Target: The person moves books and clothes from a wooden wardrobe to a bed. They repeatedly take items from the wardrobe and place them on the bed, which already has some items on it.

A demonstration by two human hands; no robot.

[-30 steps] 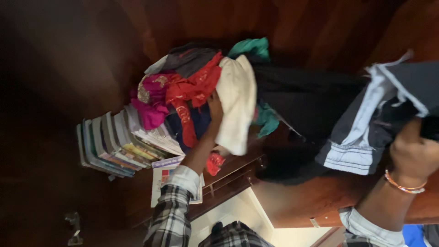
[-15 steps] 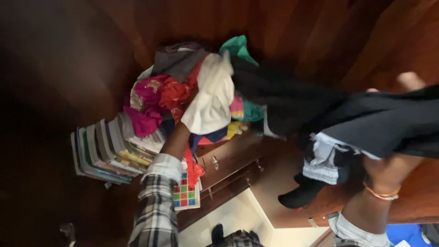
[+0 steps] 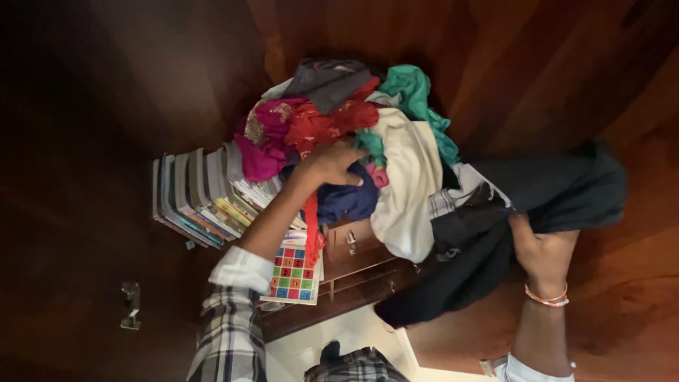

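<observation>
Clothes (image 3: 339, 134) lie heaped in one pile on top of a dark wooden cabinet (image 3: 357, 265), and both my hands are in them. My left hand (image 3: 332, 164) rests on the middle of the heap, fingers spread and curled down onto a navy piece (image 3: 346, 201), just below a red garment (image 3: 322, 127) and a magenta one (image 3: 265, 145). My right hand (image 3: 541, 255) is clamped on one black garment (image 3: 523, 205), which bunches in my fist and drapes off the right side of the pile, partly hanging past the cabinet's edge. So my two hands are well apart, one on each side of the heap.

Counting what I can tell apart in the pile: one grey piece (image 3: 329, 81) at the top, one teal piece (image 3: 421, 99) beside it, one cream piece (image 3: 410, 184) running down the centre, plus the red, magenta and navy ones. Some folds are too tangled to count surely.

Left of the heap stands one row of books (image 3: 198, 198), spines leaning; I cannot count them exactly. One sheet with a grid of coloured squares (image 3: 293, 276) lies just under my left forearm. I wear one plaid sleeve (image 3: 230, 332) on the left arm and one thin bracelet (image 3: 546, 297) on the right wrist. Two small metal fittings show on the cabinet front.
</observation>
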